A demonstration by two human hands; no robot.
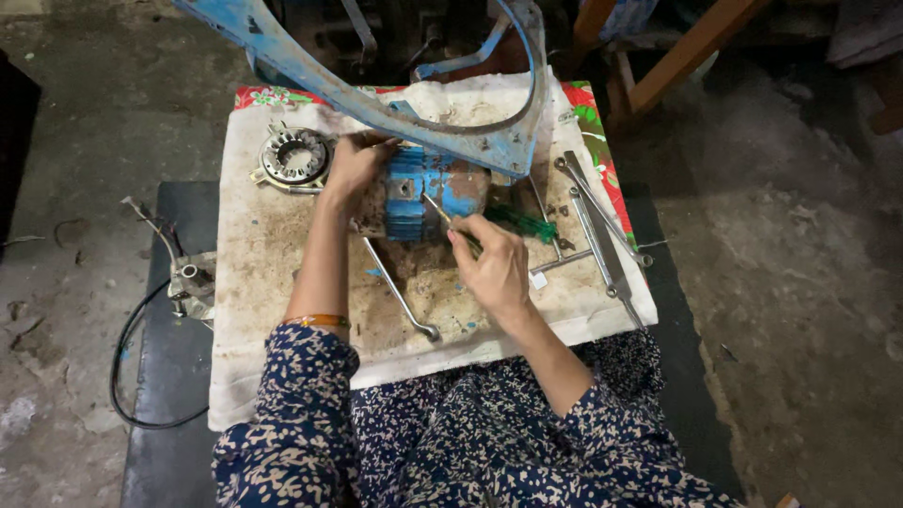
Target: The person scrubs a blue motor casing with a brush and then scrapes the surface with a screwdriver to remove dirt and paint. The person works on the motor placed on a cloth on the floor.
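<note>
A blue finned motor housing (425, 199) lies on a stained white cloth (273, 273) over a low table. My left hand (353, 167) rests on the housing's left end and steadies it. My right hand (494, 263) is shut on a green-handled screwdriver (513, 224), whose thin shaft points up-left at the housing's face. A blue curved metal frame (376, 94) arches over the far side of the housing.
A round metal stator ring (295, 156) lies at the cloth's far left. Several long wrenches (602, 230) lie at the right, and a long metal rod (400, 296) lies in the middle. A small grey part with a black cable (193, 287) sits off the cloth's left edge.
</note>
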